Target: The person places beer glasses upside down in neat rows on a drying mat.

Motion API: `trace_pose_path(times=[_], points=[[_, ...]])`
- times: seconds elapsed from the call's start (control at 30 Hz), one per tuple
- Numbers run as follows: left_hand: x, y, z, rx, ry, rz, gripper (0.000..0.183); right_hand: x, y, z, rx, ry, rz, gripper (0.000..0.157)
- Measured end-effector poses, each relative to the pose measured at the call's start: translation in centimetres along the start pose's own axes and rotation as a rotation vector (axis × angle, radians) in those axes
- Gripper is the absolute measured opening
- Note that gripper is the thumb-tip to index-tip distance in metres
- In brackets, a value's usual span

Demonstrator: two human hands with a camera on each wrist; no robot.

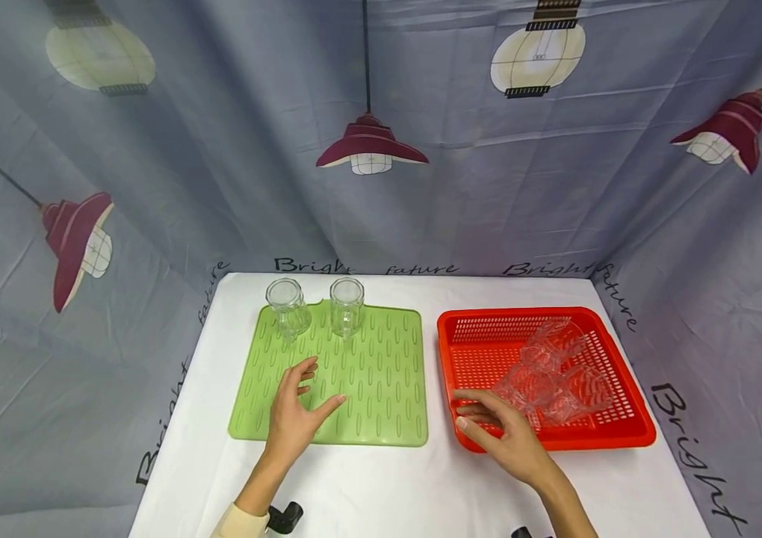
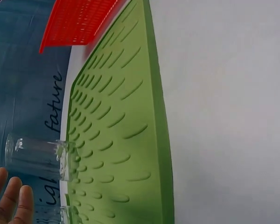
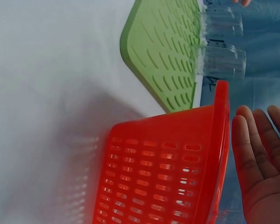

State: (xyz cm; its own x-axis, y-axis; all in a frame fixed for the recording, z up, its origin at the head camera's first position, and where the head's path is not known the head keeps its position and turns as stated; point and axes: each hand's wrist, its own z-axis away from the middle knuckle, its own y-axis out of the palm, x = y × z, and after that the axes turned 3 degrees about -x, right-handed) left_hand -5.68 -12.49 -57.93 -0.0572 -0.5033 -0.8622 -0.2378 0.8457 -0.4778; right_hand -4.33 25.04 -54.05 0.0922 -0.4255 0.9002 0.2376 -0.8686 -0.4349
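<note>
As both hands are empty, their places matter most. The left hand (image 1: 292, 420) is over the green mat (image 1: 381, 392), its thumb well apart from the fingers. The right hand (image 1: 505, 441) is at the eight o'clock side of the red basket (image 1: 596, 442), its fingers relaxed and parted from the thumb; whether it touches the rim, I cannot tell. The loose glasses (image 1: 542, 382) are inside this basket, at about two o'clock from the right hand, which is clearly the nearer one. They seem tipped, but their long axes are difficult to read. On the mat, two standing glasses (image 1: 347, 306) have upright axes, at twelve to one o'clock from the left hand.
</note>
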Motion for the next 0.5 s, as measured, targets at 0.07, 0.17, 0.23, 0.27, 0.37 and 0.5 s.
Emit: trace_pose_path(times=[0.07, 0.17, 0.23, 0.27, 0.37, 0.5], points=[[0.10, -0.17, -0.28, 0.001, 0.002, -0.003, 0.086, 0.02, -0.06, 0.06, 0.002, 0.010, -0.004, 0.045], [0.13, -0.36, -0.50, 0.005, 0.003, -0.003, 0.086, 0.03, -0.15, 0.09, 0.000, 0.021, -0.001, 0.046], [0.05, -0.39, -0.59, 0.006, 0.000, 0.003, 0.086, 0.06, -0.23, 0.09, 0.000, 0.027, 0.000, 0.047], [0.03, -0.38, -0.60, 0.005, 0.001, 0.005, 0.086, 0.08, -0.27, 0.08, -0.001, 0.027, 0.001, 0.047], [0.05, -0.32, -0.56, 0.002, -0.001, 0.005, 0.086, 0.12, -0.42, 0.09, -0.009, 0.016, 0.010, 0.046], [0.08, -0.16, -0.41, 0.003, -0.005, 0.017, 0.086, 0.12, -1.01, 0.16, -0.064, -0.017, 0.056, 0.044]])
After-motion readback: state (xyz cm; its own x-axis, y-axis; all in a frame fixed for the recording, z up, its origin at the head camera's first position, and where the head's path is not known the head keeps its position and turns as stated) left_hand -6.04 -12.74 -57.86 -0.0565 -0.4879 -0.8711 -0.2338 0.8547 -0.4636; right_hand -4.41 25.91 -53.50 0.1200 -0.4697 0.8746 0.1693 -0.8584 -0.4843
